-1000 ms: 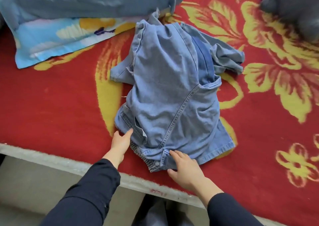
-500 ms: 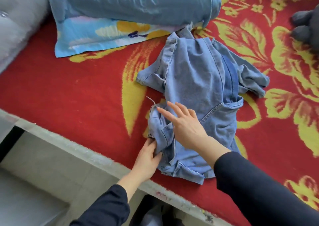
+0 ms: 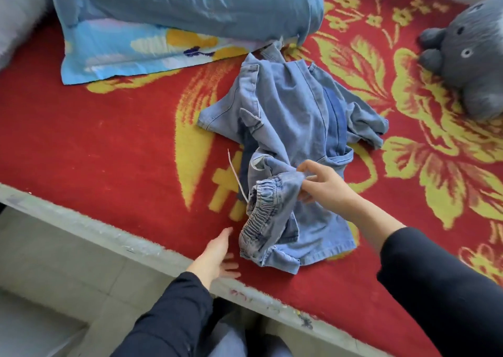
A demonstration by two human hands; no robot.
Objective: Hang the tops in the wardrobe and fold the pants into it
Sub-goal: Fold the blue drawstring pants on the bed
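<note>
The red flowered blanket [image 3: 109, 152] spreads under both hands. On it the pale denim pants [image 3: 294, 128] lie crumpled, their long axis running from the hands away toward the pillow [image 3: 177, 2] beyond. The right hand [image 3: 324, 185], the nearer one, pinches the lifted elastic waistband [image 3: 261, 209]. The left hand [image 3: 217, 256] is open, fingers straight, just left of it and apart. A thin white drawstring [image 3: 235, 174] trails beyond the left hand.

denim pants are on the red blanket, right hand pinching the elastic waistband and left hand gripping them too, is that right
Not quite. In the head view, the left hand lies open on the red blanket beside the denim pants, gripping nothing. The rest holds: the right hand does pinch the elastic waistband.
</note>
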